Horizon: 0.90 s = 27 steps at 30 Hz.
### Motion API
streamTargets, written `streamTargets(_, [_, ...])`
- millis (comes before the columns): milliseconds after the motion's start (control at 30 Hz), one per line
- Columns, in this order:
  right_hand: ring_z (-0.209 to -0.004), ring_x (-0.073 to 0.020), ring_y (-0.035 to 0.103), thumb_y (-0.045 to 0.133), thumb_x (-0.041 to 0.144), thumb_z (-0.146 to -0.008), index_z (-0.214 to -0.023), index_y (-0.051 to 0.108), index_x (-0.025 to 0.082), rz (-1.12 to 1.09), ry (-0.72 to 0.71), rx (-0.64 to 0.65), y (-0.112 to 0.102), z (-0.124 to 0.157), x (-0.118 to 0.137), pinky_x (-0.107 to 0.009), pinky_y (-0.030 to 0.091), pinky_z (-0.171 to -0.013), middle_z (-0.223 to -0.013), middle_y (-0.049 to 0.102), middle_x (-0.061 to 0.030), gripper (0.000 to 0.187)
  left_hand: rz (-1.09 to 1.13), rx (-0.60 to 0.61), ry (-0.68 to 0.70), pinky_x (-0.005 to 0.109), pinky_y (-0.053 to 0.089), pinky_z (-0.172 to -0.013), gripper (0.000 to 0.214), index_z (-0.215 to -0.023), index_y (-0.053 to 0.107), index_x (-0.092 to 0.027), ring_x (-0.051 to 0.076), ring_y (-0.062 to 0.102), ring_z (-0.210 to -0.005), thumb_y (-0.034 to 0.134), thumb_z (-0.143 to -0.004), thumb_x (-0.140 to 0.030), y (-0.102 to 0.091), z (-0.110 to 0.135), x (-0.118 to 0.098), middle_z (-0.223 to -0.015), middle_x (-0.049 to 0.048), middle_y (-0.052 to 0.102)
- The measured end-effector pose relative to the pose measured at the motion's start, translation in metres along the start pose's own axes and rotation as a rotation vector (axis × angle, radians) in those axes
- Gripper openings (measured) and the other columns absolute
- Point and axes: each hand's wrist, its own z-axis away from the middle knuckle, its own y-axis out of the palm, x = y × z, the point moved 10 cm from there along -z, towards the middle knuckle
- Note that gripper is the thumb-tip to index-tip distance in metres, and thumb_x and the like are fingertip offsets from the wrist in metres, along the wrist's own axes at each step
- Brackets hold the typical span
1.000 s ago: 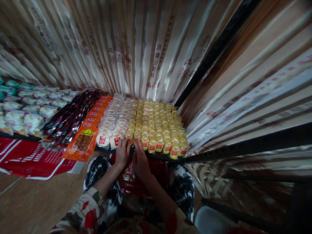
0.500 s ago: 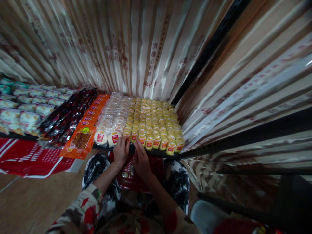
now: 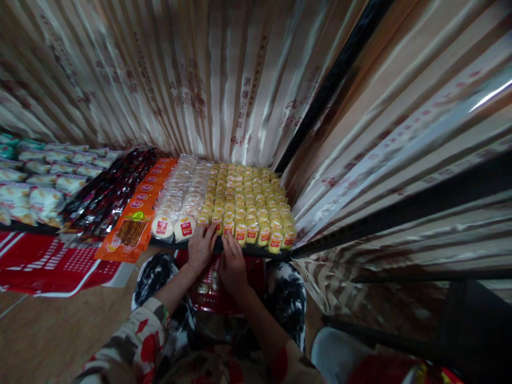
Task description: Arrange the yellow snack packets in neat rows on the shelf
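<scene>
Rows of small yellow wrapped cakes [image 3: 252,229] with red labels stand packed together on a dark shelf edge. My left hand [image 3: 201,248] rests its stretched fingertips against the front of the leftmost yellow cakes, partly covering their labels. Beside it, my right hand [image 3: 233,265] has its fingers extended up to the front row, touching the neighbouring cakes. Neither hand has lifted a pack. Left of the yellow cakes are rows of round white wrapped cakes [image 3: 185,228].
An orange snack bag [image 3: 128,233] overhangs the shelf edge, beside dark shiny packets [image 3: 104,194] and white packs [image 3: 47,200]. A red printed sheet [image 3: 56,266] hangs below. A red container [image 3: 214,304] sits between the knees. Pleated curtain [image 3: 224,80] and black posts [image 3: 328,90] enclose the shelf.
The view has shifted slightly, so the shelf sits a little further left. My left fingers now reach slightly further right across the front row; my right hand stays against the cakes.
</scene>
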Motion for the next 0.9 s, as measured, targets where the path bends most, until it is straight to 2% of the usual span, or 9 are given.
streamTargets(167, [-0.135, -0.0224, 0.029, 0.033, 0.005, -0.082, -0.139, 0.030, 0.009, 0.021, -0.010, 0.016, 0.005, -0.001, -0.001, -0.046, 0.038, -0.105, -0.141, 0.037, -0.0182, 0.056, -0.005, -0.051, 0.017, 0.028, 0.047, -0.075, 0.026, -0.111, 0.056, -0.016, 0.019, 0.054, -0.088, 0.047, -0.089, -0.027, -0.003, -0.001, 0.001, -0.094, 0.0085, 0.057])
streamTargets(300, [-0.134, -0.0212, 0.029, 0.031, 0.003, -0.081, -0.139, 0.030, 0.011, 0.017, 0.007, 0.022, 0.004, -0.001, -0.001, -0.044, 0.037, -0.106, -0.142, 0.036, -0.0157, 0.059, 0.012, -0.091, 0.039, 0.030, 0.047, -0.078, 0.025, -0.110, 0.056, -0.017, 0.020, 0.054, -0.089, 0.047, -0.089, -0.026, -0.007, -0.001, -0.001, -0.094, 0.0085, 0.058])
streamTargets(467, [-0.135, -0.0209, 0.028, 0.032, 0.004, -0.082, -0.138, 0.034, 0.012, -0.041, 0.001, 0.046, 0.003, -0.002, 0.001, -0.045, 0.036, -0.107, -0.143, 0.036, -0.0138, 0.057, -0.016, -0.088, 0.067, 0.030, 0.046, -0.077, 0.026, -0.111, 0.056, -0.016, 0.020, 0.054, -0.088, 0.046, -0.089, -0.025, -0.008, 0.000, -0.005, -0.094, 0.0089, 0.059])
streamTargets(567, [-0.135, -0.0204, 0.028, 0.031, 0.004, -0.082, -0.135, 0.039, 0.012, -0.090, -0.047, 0.044, -0.004, -0.001, 0.006, -0.045, 0.036, -0.107, -0.140, 0.040, -0.0138, 0.054, -0.023, -0.086, 0.089, 0.031, 0.046, -0.077, 0.027, -0.113, 0.055, -0.015, 0.020, 0.054, -0.089, 0.044, -0.089, -0.023, -0.008, 0.003, -0.006, -0.096, 0.0098, 0.059])
streamTargets(700, [-0.128, -0.0192, 0.039, 0.033, 0.006, -0.083, -0.129, 0.046, 0.017, -0.091, -0.100, 0.013, -0.020, 0.007, 0.010, -0.044, 0.041, -0.103, -0.130, 0.051, -0.0110, 0.050, -0.042, -0.091, 0.128, 0.031, 0.047, -0.077, 0.029, -0.114, 0.055, -0.013, 0.021, 0.054, -0.091, 0.044, -0.088, -0.018, -0.007, 0.008, -0.008, -0.097, 0.0113, 0.059])
streamTargets(800, [-0.119, -0.0201, 0.046, 0.035, 0.007, -0.083, -0.122, 0.054, 0.019, -0.009, -0.025, -0.036, -0.033, 0.017, -0.002, -0.043, 0.044, -0.099, -0.122, 0.057, -0.0098, 0.045, -0.045, -0.091, 0.163, 0.030, 0.047, -0.077, 0.028, -0.113, 0.056, -0.013, 0.020, 0.054, -0.091, 0.044, -0.087, -0.015, -0.010, 0.010, -0.013, -0.099, 0.0111, 0.059])
streamTargets(900, [-0.117, -0.0222, 0.046, 0.037, 0.008, -0.083, -0.121, 0.055, 0.018, 0.082, 0.056, -0.045, -0.039, 0.027, -0.016, -0.044, 0.044, -0.097, -0.123, 0.056, -0.0109, 0.043, -0.029, -0.085, 0.183, 0.031, 0.047, -0.078, 0.029, -0.112, 0.056, -0.015, 0.020, 0.055, -0.092, 0.044, -0.086, -0.013, -0.013, 0.012, -0.018, -0.099, 0.0108, 0.059])
